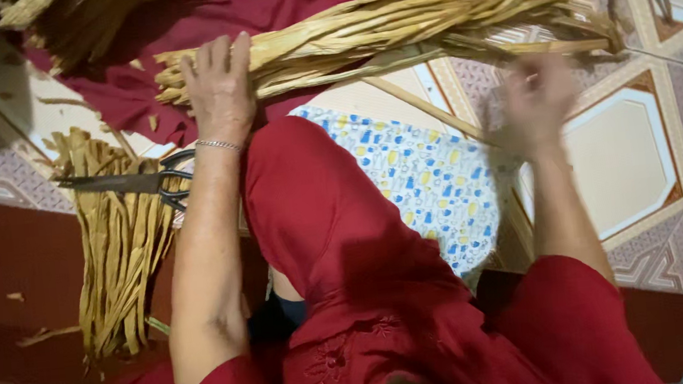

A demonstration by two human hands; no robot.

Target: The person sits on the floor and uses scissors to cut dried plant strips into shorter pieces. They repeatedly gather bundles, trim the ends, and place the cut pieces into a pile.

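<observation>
A long bundle of dried straw-coloured leaf strips (392, 24) lies across the person's lap and the red cloth (200, 22). The left hand (219, 87) presses flat on its cut end, fingers spread over the strips rather than closed round them. The right hand (537, 102) is blurred just below the bundle's far part; whether its grip is closed I cannot tell. A second heap of shorter strips (117, 247) lies on the floor with scissors (136, 184) resting across it, so some trimming looks done, the long bundle not yet
</observation>
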